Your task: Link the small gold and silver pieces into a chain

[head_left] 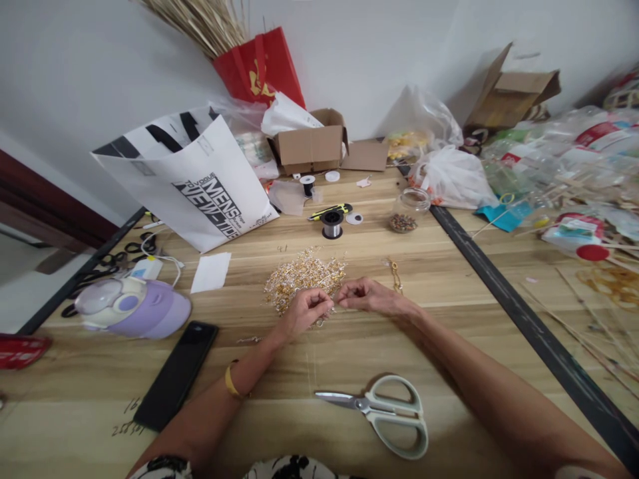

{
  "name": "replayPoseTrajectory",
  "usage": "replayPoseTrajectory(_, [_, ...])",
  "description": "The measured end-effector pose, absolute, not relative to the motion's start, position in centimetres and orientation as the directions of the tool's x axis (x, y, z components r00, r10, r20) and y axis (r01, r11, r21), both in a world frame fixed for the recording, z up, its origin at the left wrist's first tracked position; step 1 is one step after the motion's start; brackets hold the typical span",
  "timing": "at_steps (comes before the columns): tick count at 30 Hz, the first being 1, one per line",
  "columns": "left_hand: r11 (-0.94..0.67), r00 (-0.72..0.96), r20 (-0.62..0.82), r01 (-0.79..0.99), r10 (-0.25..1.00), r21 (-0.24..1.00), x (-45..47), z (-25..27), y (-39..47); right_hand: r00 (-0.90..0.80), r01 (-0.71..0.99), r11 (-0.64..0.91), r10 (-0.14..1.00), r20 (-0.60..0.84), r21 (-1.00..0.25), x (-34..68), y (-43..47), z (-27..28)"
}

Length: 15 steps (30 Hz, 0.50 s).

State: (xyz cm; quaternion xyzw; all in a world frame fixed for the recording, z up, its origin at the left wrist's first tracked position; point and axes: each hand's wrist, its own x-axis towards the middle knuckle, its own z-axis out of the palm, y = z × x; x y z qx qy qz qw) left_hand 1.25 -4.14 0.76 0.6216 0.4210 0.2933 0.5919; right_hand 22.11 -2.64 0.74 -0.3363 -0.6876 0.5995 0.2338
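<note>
My left hand is pinched shut at the near edge of a heap of small gold and silver links. Almost touching it, my right hand also has thumb and fingers pressed together. Whatever sits between the fingertips is too small to make out, though a bit of silvery metal shows under the left fingers. A short gold chain lies on the wood just beyond my right hand. Closer to me rest scissors with pale handles, their blades pointing left.
Behind the heap stand a wire spool, a yellow cutter and a glass jar of beads. To the left are a black phone, a purple bottle and a white paper bag. Plastic bottles crowd the right.
</note>
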Motion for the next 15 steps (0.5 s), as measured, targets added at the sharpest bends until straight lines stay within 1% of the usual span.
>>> replayPoseTrajectory(4, [0.029,0.467,-0.115,0.188,0.877,0.982,1.1,0.7,-4.0,-0.670,0.201,0.088,0.739,-0.071,-0.976,22.4,-2.5,0.6])
replayPoseTrajectory(8, [-0.038,0.476,-0.072,0.219,0.876,0.975,1.0,0.5,-4.0,-0.635,0.220,0.119,0.771,-0.050,-0.968,22.1,-2.9,1.2])
replayPoseTrajectory(12, [-0.083,0.471,-0.052,0.261,0.881,0.962,1.0,0.3,-4.1,-0.560,0.243,0.204,0.828,0.034,-0.948,21.4,-3.8,2.2])
replayPoseTrajectory(15, [-0.103,0.462,-0.057,0.313,0.885,0.944,1.1,0.2,-4.2,-0.555,0.273,0.327,0.822,0.129,-0.905,20.9,-4.2,2.7])
